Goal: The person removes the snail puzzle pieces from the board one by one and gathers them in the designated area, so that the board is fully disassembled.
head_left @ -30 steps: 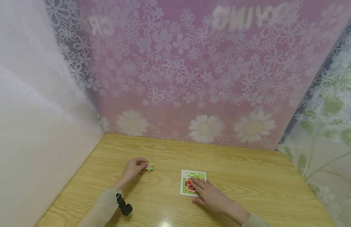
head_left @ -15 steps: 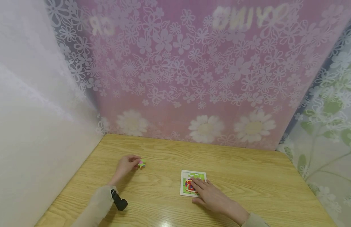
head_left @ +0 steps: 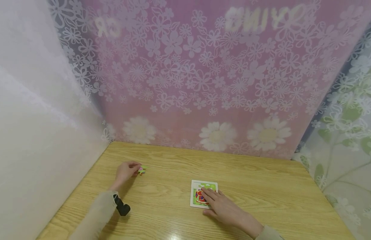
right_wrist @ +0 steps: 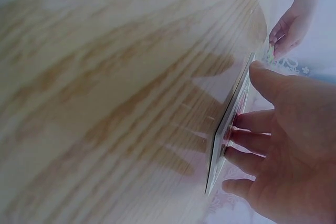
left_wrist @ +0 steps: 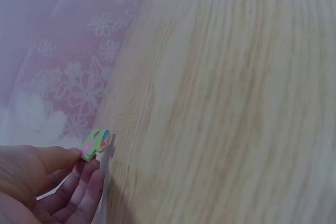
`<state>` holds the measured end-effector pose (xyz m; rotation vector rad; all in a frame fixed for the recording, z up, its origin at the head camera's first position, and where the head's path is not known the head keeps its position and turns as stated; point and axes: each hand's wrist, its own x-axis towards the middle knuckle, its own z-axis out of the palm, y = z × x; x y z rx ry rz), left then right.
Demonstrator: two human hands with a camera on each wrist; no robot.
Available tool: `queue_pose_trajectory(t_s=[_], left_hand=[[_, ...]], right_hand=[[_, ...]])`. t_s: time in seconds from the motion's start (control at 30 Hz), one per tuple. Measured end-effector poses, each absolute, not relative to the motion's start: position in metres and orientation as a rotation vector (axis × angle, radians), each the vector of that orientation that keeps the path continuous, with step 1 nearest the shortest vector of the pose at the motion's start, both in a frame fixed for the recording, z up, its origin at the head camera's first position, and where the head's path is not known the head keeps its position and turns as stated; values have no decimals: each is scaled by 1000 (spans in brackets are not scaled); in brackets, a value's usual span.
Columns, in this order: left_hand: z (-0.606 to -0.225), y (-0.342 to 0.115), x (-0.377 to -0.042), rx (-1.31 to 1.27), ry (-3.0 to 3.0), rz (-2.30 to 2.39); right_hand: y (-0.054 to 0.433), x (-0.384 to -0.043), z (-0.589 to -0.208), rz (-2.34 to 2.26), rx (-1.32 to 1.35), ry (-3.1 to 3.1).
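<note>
Between thumb and fingers, my left hand (head_left: 125, 172) pinches a small green jigsaw piece (head_left: 142, 170) with pink, blue and red patches. In the left wrist view the piece (left_wrist: 93, 145) is held by one edge, near the wooden surface. My right hand (head_left: 223, 206) lies with fairly straight fingers over a white-framed picture puzzle (head_left: 192, 194), its fingertips on the red and green picture. An unfilled pale area shows at the puzzle's upper left, and the hand hides its lower right part. From the right wrist, the puzzle's thin edge (right_wrist: 215, 148) appears flat on the table.
The wooden table (head_left: 263, 186) reaches back to a pink flowered curtain (head_left: 185, 83). A pale wall (head_left: 38, 116) borders it on the left, and a leaf-patterned curtain (head_left: 350, 150) on the right. A black strap device (head_left: 122, 206) sits on the left wrist.
My left hand has moved left and slightly away over the table, carrying the jigsaw piece with it. The right hand and the puzzle have stayed in place.
</note>
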<state>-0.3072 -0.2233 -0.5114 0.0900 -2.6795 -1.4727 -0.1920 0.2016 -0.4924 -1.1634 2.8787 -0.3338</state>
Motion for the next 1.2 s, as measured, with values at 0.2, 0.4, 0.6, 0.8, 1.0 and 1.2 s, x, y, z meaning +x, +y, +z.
queue_pose_trajectory(t_s=[0.2, 0.4, 0.6, 0.8, 1.0, 1.2], left_hand=[[-509, -231, -311, 85, -2683, -1437], [-506, -234, -311, 82, -2713, -1379], [-506, -234, -310, 52, -2712, -1418], [-506, -233, -309, 4, -2726, -1313], [-507, -232, -311, -37, -2751, -1143], [-509, -233, -315, -40, -2766, -1115]], right_hand=[[202, -192, -495, -345, -1186, 2880], [202, -192, -495, -341, -1188, 2881], [202, -191, -492, -340, -1192, 2884], [202, -191, -491, -334, -1186, 2891], [202, -191, -492, -331, -1188, 2891], [201, -191, -494, -352, -1176, 2879]])
